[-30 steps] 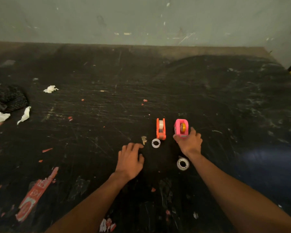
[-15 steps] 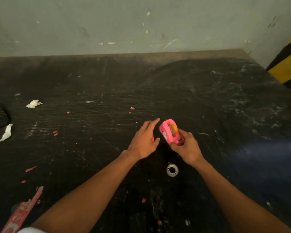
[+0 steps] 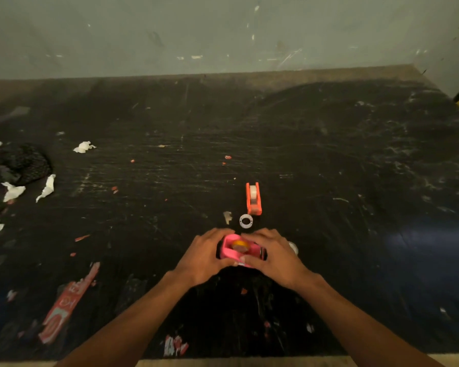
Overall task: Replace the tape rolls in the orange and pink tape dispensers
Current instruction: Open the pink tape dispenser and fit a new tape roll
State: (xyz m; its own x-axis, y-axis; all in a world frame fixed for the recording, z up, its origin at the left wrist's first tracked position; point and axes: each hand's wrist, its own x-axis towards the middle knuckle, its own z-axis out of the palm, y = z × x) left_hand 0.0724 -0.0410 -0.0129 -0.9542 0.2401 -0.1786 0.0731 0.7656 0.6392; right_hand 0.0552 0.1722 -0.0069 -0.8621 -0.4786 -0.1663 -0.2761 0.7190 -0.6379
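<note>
While the orange dispenser [image 3: 254,198] stands on the black table [image 3: 355,160], both hands clamp the pink dispenser [image 3: 238,250] nearer the person: left hand [image 3: 206,256] and right hand [image 3: 273,254] fingers curl around its sides. An empty tape core [image 3: 246,221] lies between the dispensers.

Two small plastic tape dispensers: one orange [image 3: 254,198], frame centre; one pink [image 3: 238,250], lower centre. One yellowish tape roll [image 3: 240,245] inside pink dispenser, one clear roll [image 3: 254,193] inside orange. One white empty tape ring [image 3: 246,221] below orange dispenser. Two bare hands: left hand [image 3: 206,256], right hand [image 3: 274,256]. Several crumpled white paper scraps [image 3: 84,147], left of frame.
</note>
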